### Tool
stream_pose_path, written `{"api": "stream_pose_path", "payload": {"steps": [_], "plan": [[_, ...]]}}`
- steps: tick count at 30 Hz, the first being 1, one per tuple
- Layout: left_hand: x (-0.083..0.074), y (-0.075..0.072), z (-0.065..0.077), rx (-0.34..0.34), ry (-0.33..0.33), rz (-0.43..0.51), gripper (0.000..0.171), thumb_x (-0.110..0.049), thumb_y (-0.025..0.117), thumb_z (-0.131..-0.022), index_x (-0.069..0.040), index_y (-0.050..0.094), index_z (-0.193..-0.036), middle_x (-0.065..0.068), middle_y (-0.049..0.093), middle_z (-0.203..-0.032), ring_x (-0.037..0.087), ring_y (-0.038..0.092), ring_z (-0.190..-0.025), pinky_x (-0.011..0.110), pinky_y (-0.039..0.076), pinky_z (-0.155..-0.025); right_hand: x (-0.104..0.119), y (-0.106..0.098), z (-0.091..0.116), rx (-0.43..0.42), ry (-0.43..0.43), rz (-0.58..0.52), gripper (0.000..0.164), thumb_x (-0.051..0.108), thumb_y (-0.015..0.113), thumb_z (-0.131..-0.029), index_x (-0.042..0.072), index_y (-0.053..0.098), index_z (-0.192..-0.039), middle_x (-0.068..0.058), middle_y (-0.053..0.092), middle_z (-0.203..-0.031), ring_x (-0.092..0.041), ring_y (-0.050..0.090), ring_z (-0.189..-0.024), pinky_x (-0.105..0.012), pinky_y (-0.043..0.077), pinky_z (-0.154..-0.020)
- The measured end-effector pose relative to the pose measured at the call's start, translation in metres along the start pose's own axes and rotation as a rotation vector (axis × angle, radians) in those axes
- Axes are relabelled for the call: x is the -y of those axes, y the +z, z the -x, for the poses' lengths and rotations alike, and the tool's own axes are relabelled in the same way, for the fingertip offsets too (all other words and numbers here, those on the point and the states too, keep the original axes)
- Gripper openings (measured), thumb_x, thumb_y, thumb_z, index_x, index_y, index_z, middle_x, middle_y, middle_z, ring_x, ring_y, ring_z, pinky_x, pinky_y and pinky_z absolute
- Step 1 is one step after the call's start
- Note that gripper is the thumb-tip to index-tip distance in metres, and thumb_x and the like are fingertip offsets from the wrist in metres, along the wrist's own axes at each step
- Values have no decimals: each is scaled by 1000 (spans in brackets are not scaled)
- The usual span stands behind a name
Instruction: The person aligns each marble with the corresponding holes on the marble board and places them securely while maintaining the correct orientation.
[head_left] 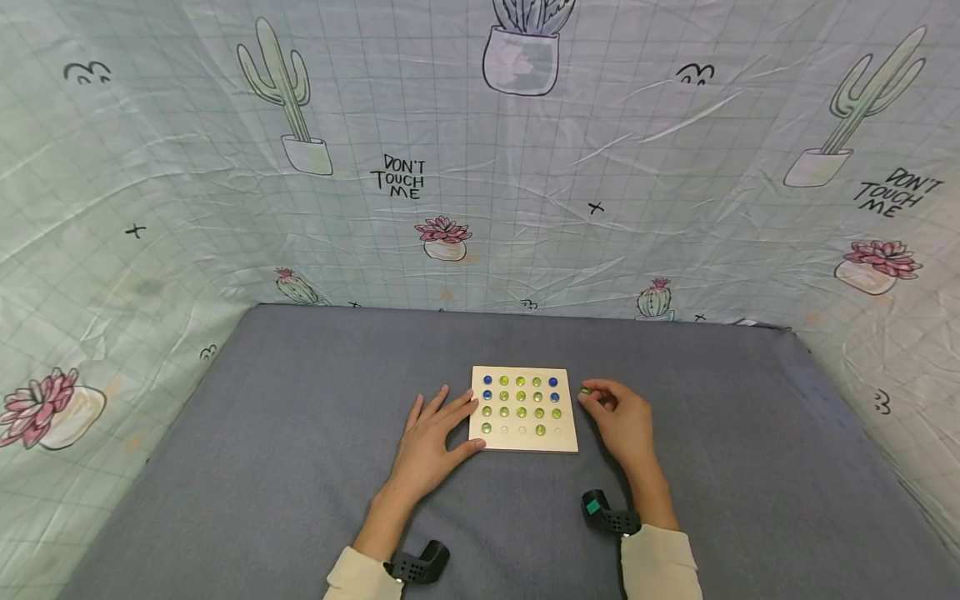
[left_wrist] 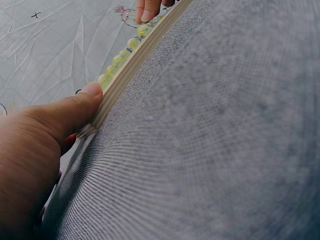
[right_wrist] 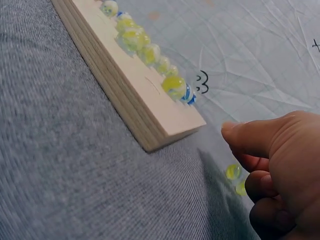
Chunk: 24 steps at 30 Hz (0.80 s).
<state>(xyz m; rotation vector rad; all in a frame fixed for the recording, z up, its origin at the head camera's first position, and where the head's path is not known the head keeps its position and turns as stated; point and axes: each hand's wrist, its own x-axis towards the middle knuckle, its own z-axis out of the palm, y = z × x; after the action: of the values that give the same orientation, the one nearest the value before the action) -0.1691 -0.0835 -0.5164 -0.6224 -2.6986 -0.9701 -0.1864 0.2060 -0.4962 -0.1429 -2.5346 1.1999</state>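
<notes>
A pale wooden board (head_left: 523, 443) lies on the grey cloth, its shallow hollows filled in rows with yellow-green marbles (head_left: 521, 396) and a few blue marbles (head_left: 553, 382). Three hollows in the near row are bare. My left hand (head_left: 431, 446) rests at the board's left side, fingers spread and fairly straight, with the thumb (left_wrist: 82, 107) touching the near left corner. Just off the right edge, my right hand (head_left: 618, 417) pinches a greenish marble (head_left: 585, 390) between thumb and fingertips. Two yellow-green marbles (right_wrist: 233, 171) show beside its curled fingers; whether they are held I cannot tell.
Grey cloth (head_left: 337, 383) covers the table around the board. A printed cactus curtain (head_left: 480, 192) hangs behind it and at both sides. Each wrist wears a black camera mount (head_left: 611, 515).
</notes>
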Motion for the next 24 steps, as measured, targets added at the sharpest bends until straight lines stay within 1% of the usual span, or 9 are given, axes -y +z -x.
{"api": "stream_pose_path", "payload": {"steps": [12,19,24], "plan": [[0,1,0,2,-2,-1,65,-46,71,-82,-16,56,-137,-1,47,-143,27,29,-139,50,6,-117,8,2,1,48,-6,-20,18,17,76,-84,10,73,-101,-1,64,-80,-17,47,-59,-24,36,-48],[0,1,0,-1,2,3,64,-45,71,-82,-15,56,-137,0,48,-143,28,30,-139,50,6,-117,16,4,3,120,-6,-32,17,15,75,-84,10,72,-101,-1,63,-80,-16,46,-58,-23,36,-47],[1,2,-1,-3,4,-1,65,-46,71,-82,-14,56,-136,1,48,-143,29,30,-139,51,7,-117,20,6,3,157,-31,-41,17,15,75,-84,11,72,-101,0,62,-80,-16,45,-57,-23,37,-47]]}}
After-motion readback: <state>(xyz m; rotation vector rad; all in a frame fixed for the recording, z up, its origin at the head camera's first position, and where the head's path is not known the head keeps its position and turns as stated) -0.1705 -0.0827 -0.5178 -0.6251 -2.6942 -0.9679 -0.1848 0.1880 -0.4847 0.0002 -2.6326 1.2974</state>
